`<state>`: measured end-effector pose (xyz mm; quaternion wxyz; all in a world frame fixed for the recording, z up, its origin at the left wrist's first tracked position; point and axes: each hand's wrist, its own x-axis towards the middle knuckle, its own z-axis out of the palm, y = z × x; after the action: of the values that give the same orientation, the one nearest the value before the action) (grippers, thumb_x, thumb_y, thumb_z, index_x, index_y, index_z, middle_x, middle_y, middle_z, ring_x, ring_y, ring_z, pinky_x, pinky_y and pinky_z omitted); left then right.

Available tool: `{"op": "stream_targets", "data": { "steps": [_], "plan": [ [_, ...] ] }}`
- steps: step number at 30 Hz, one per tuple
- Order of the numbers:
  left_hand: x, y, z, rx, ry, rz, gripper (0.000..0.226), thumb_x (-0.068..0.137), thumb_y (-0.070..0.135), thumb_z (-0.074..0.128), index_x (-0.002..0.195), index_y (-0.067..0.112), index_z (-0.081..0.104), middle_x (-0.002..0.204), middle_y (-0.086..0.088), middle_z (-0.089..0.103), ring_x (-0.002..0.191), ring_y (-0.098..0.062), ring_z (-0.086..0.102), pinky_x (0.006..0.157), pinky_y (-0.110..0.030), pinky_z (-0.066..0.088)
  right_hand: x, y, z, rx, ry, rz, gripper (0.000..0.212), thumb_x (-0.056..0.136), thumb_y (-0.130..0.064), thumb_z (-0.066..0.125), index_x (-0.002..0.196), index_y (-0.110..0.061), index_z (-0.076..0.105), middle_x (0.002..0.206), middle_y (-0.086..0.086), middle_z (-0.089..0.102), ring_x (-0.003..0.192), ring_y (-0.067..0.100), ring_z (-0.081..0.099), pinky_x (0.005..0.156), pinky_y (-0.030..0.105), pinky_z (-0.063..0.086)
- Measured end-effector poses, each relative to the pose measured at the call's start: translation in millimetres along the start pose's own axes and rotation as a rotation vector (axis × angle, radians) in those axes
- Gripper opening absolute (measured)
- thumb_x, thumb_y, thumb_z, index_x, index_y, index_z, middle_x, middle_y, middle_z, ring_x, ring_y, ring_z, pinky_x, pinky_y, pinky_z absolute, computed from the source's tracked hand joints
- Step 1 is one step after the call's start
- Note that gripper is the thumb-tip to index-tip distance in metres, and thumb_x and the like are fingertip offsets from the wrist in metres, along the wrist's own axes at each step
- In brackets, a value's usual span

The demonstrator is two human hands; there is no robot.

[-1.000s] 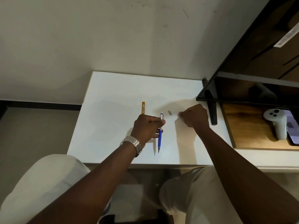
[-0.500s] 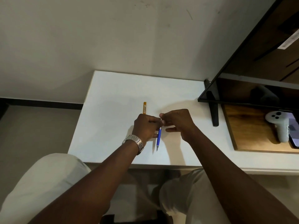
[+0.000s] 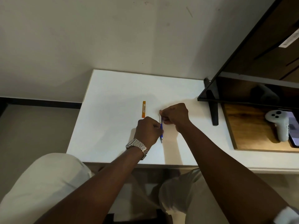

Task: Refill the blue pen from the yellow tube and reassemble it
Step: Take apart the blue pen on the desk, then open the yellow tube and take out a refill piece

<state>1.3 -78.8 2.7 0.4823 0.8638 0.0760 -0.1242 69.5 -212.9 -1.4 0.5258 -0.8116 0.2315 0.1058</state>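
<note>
My left hand (image 3: 148, 130), a metal watch on its wrist, grips the blue pen (image 3: 161, 133) around its barrel, tip pointing toward me over the white table (image 3: 113, 123). My right hand (image 3: 175, 116) pinches the pen's far end; a small dark piece (image 3: 160, 110) shows at its fingertips there. The yellow tube (image 3: 144, 109) lies flat on the table just beyond my left hand, untouched. The upper part of the pen is hidden by my fingers.
A black monitor (image 3: 252, 88) on a dark stand (image 3: 213, 109) overhangs the table's right side. Under it a wooden board (image 3: 249, 133) carries a white controller (image 3: 279, 125) and a phone (image 3: 294, 131). The wall rises behind the table.
My right hand left the table beside the stand, came to the pen's top with the small dark cap, and now pinches that end. The left hand kept holding the pen.
</note>
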Motion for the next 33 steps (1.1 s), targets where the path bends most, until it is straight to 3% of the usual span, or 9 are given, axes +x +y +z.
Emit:
{"op": "stream_targets", "data": {
  "steps": [9, 12, 15, 19, 23, 25, 28, 31, 33],
  "plan": [
    [0.3, 0.0, -9.7, -0.059, 0.038, 0.001, 0.028, 0.082, 0.022, 0.087, 0.096, -0.001, 0.083, 0.088, -0.020, 0.081, 0.079, -0.033, 0.078, 0.086, -0.034, 0.061, -14.2, -2.0, -1.9, -0.063, 0.092, -0.137, 0.017, 0.081, -0.011, 0.088, 0.081, 0.004, 0.080, 0.077, 0.022, 0.077, 0.073, 0.043, 0.076, 0.074, 0.049, 0.066],
    [12.0, 1.6, -35.1, -0.198, 0.164, -0.063, 0.018, 0.078, 0.015, 0.088, 0.086, 0.002, 0.079, 0.076, -0.020, 0.079, 0.066, -0.035, 0.077, 0.067, -0.036, 0.063, -19.1, -13.4, -0.4, -0.067, 0.145, -0.225, 0.017, 0.082, -0.017, 0.088, 0.080, -0.002, 0.080, 0.077, 0.014, 0.078, 0.076, 0.033, 0.077, 0.079, 0.048, 0.064],
    [27.5, -3.7, -64.1, -0.299, 0.302, -0.128, 0.012, 0.079, 0.011, 0.085, 0.086, 0.006, 0.077, 0.075, -0.015, 0.077, 0.060, -0.030, 0.073, 0.056, -0.030, 0.055, -21.6, -30.3, 20.1, -0.245, 0.064, -0.320, 0.022, 0.085, -0.023, 0.083, 0.077, -0.003, 0.079, 0.073, 0.012, 0.077, 0.072, 0.028, 0.075, 0.076, 0.044, 0.063],
    [34.1, -13.0, -77.5, -0.326, 0.350, -0.172, 0.020, 0.080, 0.011, 0.082, 0.099, 0.007, 0.078, 0.093, -0.016, 0.080, 0.089, -0.037, 0.078, 0.086, -0.049, 0.063, -26.2, -45.5, 58.5, -0.582, -0.026, -0.293, 0.037, 0.080, -0.039, 0.080, 0.078, -0.010, 0.058, 0.075, 0.005, 0.063, 0.075, 0.029, 0.065, 0.056, 0.032, 0.045],
    [32.5, -18.0, -74.5, -0.349, 0.357, -0.192, 0.021, 0.080, 0.012, 0.081, 0.101, 0.009, 0.078, 0.097, -0.016, 0.079, 0.094, -0.036, 0.077, 0.093, -0.053, 0.061, -26.0, -48.2, 68.6, -0.664, -0.048, -0.274, 0.040, 0.073, -0.027, 0.078, 0.067, -0.018, 0.039, 0.066, 0.002, 0.054, 0.069, 0.029, 0.063, 0.050, 0.027, 0.038],
    [33.3, -18.2, -75.7, -0.354, 0.353, -0.195, 0.021, 0.080, 0.013, 0.082, 0.101, 0.009, 0.078, 0.097, -0.015, 0.080, 0.094, -0.035, 0.077, 0.093, -0.052, 0.061, -26.8, -50.2, 67.6, -0.633, -0.063, -0.249, 0.031, 0.070, -0.020, 0.073, 0.066, -0.014, 0.044, 0.067, 0.007, 0.061, 0.067, 0.033, 0.068, 0.054, 0.030, 0.051],
    [35.0, -16.8, -76.8, -0.368, 0.330, -0.213, 0.023, 0.081, 0.015, 0.082, 0.102, 0.008, 0.079, 0.098, -0.016, 0.080, 0.100, -0.036, 0.076, 0.096, -0.051, 0.060, -29.1, -52.1, 62.4, -0.512, -0.077, -0.200, 0.023, 0.068, -0.016, 0.071, 0.079, 0.003, 0.064, 0.077, 0.019, 0.074, 0.070, 0.038, 0.075, 0.070, 0.047, 0.066],
    [34.7, -16.1, -76.4, -0.405, 0.307, -0.216, 0.019, 0.084, 0.020, 0.081, 0.097, 0.006, 0.081, 0.097, -0.018, 0.080, 0.099, -0.037, 0.076, 0.098, -0.051, 0.060, -35.7, -49.0, 54.9, -0.412, -0.066, -0.162, 0.031, 0.070, -0.018, 0.075, 0.085, 0.009, 0.070, 0.069, 0.019, 0.076, 0.058, 0.032, 0.077, 0.064, 0.049, 0.066],
    [35.0, -13.1, -77.4, -0.455, 0.242, -0.239, 0.024, 0.087, 0.026, 0.080, 0.087, 0.002, 0.080, 0.087, -0.018, 0.078, 0.083, -0.033, 0.073, 0.094, -0.050, 0.062, -43.5, -45.9, 52.2, -0.339, -0.056, -0.165, 0.029, 0.070, -0.019, 0.077, 0.076, 0.009, 0.072, 0.057, 0.015, 0.074, 0.046, 0.024, 0.074, 0.059, 0.045, 0.066]
  ]
}}
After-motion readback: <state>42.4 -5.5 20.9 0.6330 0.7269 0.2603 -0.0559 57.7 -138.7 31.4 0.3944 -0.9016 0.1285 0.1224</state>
